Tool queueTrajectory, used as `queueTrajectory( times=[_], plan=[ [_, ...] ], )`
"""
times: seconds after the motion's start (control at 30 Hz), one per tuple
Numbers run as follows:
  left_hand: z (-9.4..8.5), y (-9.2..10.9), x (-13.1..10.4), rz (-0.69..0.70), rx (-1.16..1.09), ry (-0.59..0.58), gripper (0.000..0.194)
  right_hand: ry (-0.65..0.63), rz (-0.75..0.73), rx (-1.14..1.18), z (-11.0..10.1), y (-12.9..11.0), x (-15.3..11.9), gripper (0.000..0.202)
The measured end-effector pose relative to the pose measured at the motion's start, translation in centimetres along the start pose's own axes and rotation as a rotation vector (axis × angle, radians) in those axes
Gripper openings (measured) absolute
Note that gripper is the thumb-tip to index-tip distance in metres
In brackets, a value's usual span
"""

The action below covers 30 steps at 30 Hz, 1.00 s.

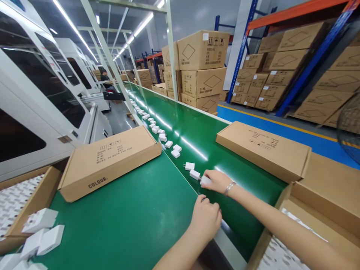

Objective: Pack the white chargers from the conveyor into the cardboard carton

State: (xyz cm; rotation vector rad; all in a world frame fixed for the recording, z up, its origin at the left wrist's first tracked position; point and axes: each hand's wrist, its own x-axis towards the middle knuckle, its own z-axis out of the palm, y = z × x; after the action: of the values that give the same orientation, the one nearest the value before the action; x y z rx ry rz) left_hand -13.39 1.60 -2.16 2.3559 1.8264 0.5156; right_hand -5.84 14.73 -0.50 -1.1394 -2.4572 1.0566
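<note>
My right hand (218,182), with a silver bracelet at its wrist, has its fingers closed on a white charger plug (206,181) over the green conveyor belt (197,123). Just beyond it lie another white charger plug (194,174) and one with its prongs showing (189,166). My left hand (206,217) is curled up near the belt's edge, below the right one. A small dark bit shows by its thumb, but the fingers hide what they hold, if anything. Up the belt runs a loose line of more white charger plugs (168,144).
A closed carton (112,161) lies on the green worktop (118,225) at left, beside an open box (52,187) and piled plugs (50,240). Another closed carton (264,150) lies across the belt, near an open carton (332,210) at right. White machines (36,75) line the left.
</note>
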Motion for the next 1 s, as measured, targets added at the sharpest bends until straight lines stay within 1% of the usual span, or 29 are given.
queueTrajectory(
  times=[0.07, 0.17, 0.27, 0.33, 0.4, 0.5, 0.6, 0.7, 0.8, 0.87, 0.93, 1.0],
  plan=[
    [0.1, -0.1, 0.0, 0.008, -0.001, -0.013, 0.021, 0.0, 0.025, 0.134, 0.5, -0.2, 0.8, 0.028],
    [0.2, -0.1, 0.0, 0.006, -0.012, -0.019, 0.021, 0.004, 0.029, 0.326, 2.4, -0.3, 2.3, 0.031],
    [0.3, -0.2, 0.0, 0.009, -0.026, -0.019, 0.019, 0.1, 0.049, 0.446, 3.8, 0.6, 3.7, 0.032],
    [0.3, -0.2, -0.1, 0.022, -0.022, -0.02, 0.019, 0.194, 0.071, 0.493, 3.7, 1.7, 4.4, 0.03],
    [0.3, -0.3, -0.1, 0.032, -0.009, -0.022, 0.02, 0.265, 0.077, 0.513, 3.1, 2.8, 4.7, 0.031],
    [0.3, -0.3, -0.1, 0.026, 0.004, -0.023, 0.021, 0.288, 0.047, 0.485, 2.1, 3.8, 4.3, 0.034],
    [0.2, -0.2, -0.1, 0.024, -0.004, -0.02, 0.021, 0.218, 0.0, 0.388, 1.7, 4.3, 3.4, 0.034],
    [0.0, -0.2, -0.1, 0.022, -0.012, -0.02, 0.022, 0.09, -0.029, 0.236, 1.3, 4.6, 2.6, 0.035],
    [0.0, -0.2, -0.1, 0.016, -0.025, -0.029, 0.021, -0.047, -0.028, 0.082, 0.7, 4.6, 2.8, 0.037],
    [-0.1, -0.2, -0.1, 0.013, -0.038, -0.034, 0.021, -0.12, -0.013, -0.005, 0.2, 4.4, 3.3, 0.029],
    [-0.1, -0.2, -0.1, 0.012, -0.045, -0.034, 0.021, -0.158, 0.001, -0.068, -0.1, 4.0, 3.7, 0.023],
    [-0.2, -0.2, -0.1, 0.008, -0.045, -0.034, 0.021, -0.163, 0.006, -0.091, -0.6, 3.5, 3.7, 0.024]
  ],
)
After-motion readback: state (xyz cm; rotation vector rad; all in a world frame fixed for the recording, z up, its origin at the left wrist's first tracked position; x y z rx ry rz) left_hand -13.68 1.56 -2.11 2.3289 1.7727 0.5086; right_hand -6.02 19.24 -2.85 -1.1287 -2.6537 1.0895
